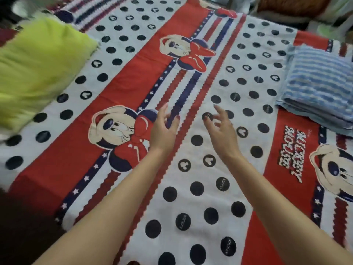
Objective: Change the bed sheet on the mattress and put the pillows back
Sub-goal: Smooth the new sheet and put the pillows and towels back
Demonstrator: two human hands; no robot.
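Hands reach out over the bed, side by side and a little apart. The left hand (pixel 163 129) has loose, spread fingers and holds nothing. The right hand (pixel 222 129) is the same, fingers a bit bent, with nothing in it. Under both hands lies the bed sheet (pixel 193 188), spread flat, red and white with dark dots and cartoon mice. It is hard to tell if the fingers touch the sheet or hang just above it. A yellow-green pillow (pixel 36 73) rests on the sheet, far off to the left of the hands. A folded blue striped cloth (pixel 319 88) sits on the sheet far off to the right
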